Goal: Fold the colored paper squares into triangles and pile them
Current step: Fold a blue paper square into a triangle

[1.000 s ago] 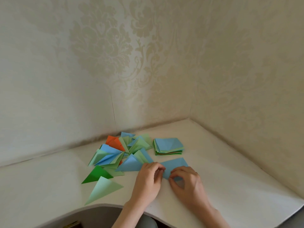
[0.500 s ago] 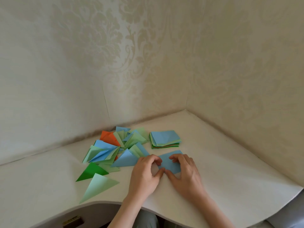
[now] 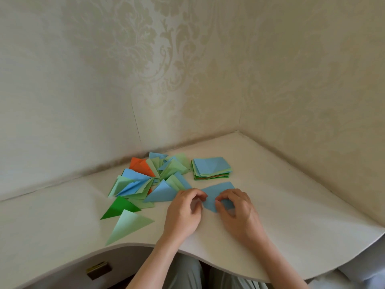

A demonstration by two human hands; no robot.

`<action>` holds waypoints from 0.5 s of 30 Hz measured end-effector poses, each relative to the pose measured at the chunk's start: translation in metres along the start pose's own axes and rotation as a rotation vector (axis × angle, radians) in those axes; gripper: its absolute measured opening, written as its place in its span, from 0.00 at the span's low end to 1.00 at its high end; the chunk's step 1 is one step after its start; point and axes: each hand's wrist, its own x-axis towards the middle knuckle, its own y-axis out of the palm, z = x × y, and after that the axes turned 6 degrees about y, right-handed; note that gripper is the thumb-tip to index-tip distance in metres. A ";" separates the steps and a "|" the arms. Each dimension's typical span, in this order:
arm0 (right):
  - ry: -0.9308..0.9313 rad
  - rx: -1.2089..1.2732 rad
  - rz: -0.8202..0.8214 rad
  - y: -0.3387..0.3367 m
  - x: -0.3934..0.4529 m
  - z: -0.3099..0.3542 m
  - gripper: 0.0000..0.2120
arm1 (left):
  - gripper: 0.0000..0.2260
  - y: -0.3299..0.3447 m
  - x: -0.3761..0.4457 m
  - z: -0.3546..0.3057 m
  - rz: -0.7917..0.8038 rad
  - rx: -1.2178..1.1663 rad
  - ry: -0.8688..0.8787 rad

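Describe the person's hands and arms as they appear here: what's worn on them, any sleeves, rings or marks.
Both the left hand and the right hand are bare: no gloves, and no rings or watch that can be seen. The forearms are bare too, with no sleeves showing down to the bottom edge of the picture. No markings stand out. Nail detail is too small to tell.

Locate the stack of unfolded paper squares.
In the head view, the stack of squares sits right of centre on the table, just right of the triangle pile and beyond the right hand.
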 end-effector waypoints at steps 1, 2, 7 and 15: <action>0.000 -0.014 0.003 0.000 -0.001 0.000 0.06 | 0.13 -0.002 -0.001 0.000 0.010 -0.029 -0.008; -0.007 -0.026 0.016 0.001 -0.001 -0.001 0.07 | 0.14 -0.004 -0.002 0.001 0.017 -0.052 -0.013; -0.051 -0.071 0.030 0.003 -0.001 -0.004 0.05 | 0.17 -0.005 -0.004 0.000 0.021 -0.049 0.014; -0.178 -0.044 -0.022 -0.004 -0.010 0.003 0.03 | 0.12 -0.001 -0.002 0.004 -0.034 0.076 0.159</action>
